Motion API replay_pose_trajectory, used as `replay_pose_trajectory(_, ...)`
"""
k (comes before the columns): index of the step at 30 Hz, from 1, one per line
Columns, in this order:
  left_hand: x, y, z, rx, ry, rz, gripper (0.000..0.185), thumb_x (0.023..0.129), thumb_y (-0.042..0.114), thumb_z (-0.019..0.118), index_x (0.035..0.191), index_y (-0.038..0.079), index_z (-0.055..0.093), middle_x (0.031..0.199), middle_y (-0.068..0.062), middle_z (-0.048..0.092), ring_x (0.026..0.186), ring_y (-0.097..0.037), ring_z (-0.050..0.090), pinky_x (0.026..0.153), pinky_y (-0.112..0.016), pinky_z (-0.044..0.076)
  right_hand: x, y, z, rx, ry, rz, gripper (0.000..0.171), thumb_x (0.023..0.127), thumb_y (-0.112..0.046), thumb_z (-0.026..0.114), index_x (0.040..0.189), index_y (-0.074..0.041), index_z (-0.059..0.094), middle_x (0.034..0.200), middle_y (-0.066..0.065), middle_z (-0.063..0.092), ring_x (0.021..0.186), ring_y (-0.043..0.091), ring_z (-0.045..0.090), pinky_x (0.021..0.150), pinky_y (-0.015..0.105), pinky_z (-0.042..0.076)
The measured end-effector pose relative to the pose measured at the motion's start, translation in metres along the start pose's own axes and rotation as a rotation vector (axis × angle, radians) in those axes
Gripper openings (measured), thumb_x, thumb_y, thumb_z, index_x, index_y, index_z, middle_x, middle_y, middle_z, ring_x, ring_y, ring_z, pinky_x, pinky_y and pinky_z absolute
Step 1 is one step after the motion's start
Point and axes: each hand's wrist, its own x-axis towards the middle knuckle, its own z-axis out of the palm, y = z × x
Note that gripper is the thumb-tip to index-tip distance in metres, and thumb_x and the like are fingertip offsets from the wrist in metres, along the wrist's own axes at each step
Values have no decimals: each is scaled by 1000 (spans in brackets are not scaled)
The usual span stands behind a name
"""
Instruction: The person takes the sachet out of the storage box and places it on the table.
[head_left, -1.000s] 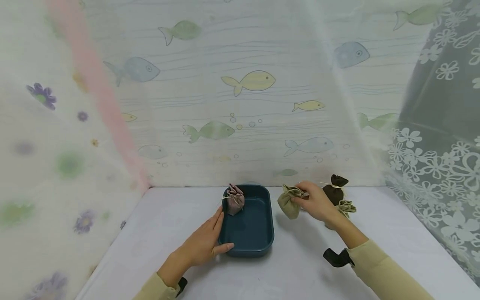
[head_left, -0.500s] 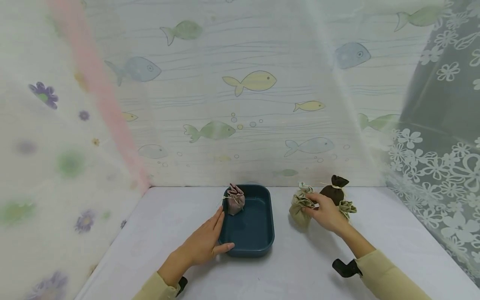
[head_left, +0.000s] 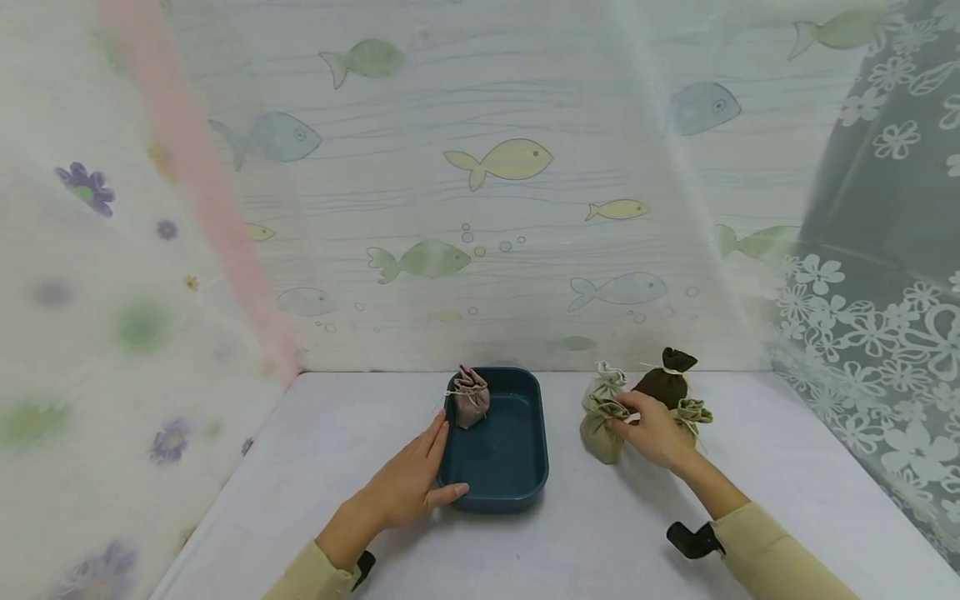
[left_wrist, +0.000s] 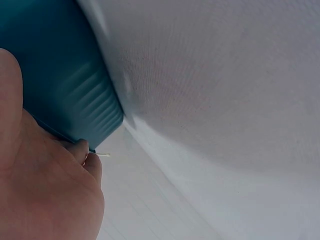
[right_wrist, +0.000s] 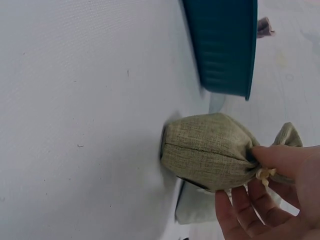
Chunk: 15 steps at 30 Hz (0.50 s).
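My right hand [head_left: 654, 432] pinches an olive-green drawstring pouch [right_wrist: 205, 150] at its tied neck, thumb on one side and fingers on the other. The pouch's base is down at the white table in the right wrist view. Just behind it, a pale grey-green pouch [head_left: 604, 382] shows partly. My left hand [head_left: 403, 482] rests against a dark teal rectangular bin [head_left: 498, 471], fingers straight along its left side and thumb at the near corner. Inside the bin, at the back left, stands a mauve pouch [head_left: 472, 402] with a gathered top.
Beyond my right hand stands a dark brown pouch [head_left: 663, 385]. Another olive pouch [head_left: 692, 413] is partly hidden by the hand. A fish-print curtain [head_left: 495, 250] hangs along the table's back edge, and flowered sheets close off both sides.
My right hand has moved right and nearer with the olive-green pouch, bringing it down to the table beside the other pouches. The left hand and bin have stayed put.
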Motion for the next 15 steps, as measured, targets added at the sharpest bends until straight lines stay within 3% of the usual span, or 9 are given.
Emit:
replay_pose_trajectory(9, 0, -1, 1, -8, 6, 0, 101, 100, 61, 56, 162, -5, 11, 171, -19, 2, 156, -35, 16, 122, -52, 26, -6, 1, -4, 11, 36, 19, 29, 92, -5, 75, 118, 7, 69, 110, 17, 68, 100, 33, 66, 81, 39, 59)
replay_pose_trajectory(15, -1, 1, -1, -10, 11, 0, 101, 100, 62, 55, 162, -5, 11, 171, -19, 2, 156, -34, 16, 122, -52, 25, -14, -1, -8, 3, 63, 26, 31, 90, -4, 77, 117, 9, 68, 111, 19, 68, 97, 34, 68, 80, 42, 60)
